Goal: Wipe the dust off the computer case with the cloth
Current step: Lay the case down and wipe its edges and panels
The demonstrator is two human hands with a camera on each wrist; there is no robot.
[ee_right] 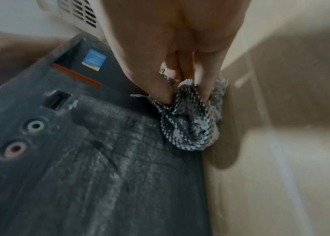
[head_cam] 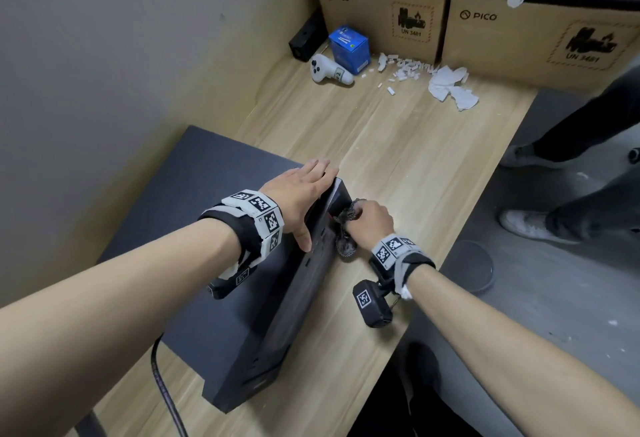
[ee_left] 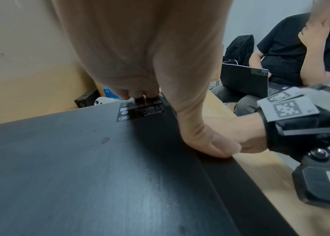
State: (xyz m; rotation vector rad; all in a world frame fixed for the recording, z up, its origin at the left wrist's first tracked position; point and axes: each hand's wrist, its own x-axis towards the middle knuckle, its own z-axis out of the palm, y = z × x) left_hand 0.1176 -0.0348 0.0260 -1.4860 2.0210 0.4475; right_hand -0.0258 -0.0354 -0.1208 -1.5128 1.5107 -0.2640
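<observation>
- Case [head_cam: 221,253]: lying flat on the wooden surface [head_cam: 408,145], against the wall.
- Left hand [head_cam: 298,197]: fingers straight, pressing the case top.
- Right hand [head_cam: 370,222]: gripping the cloth [head_cam: 346,228], bunched against the dusty front panel.
- Boxes [head_cam: 485,24]: standing at the far end.

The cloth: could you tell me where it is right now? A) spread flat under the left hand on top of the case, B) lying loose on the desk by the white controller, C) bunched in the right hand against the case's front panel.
C: the right hand grips the bunched checked cloth against the dusty front panel of the computer case, while the left hand rests flat on top.
</observation>
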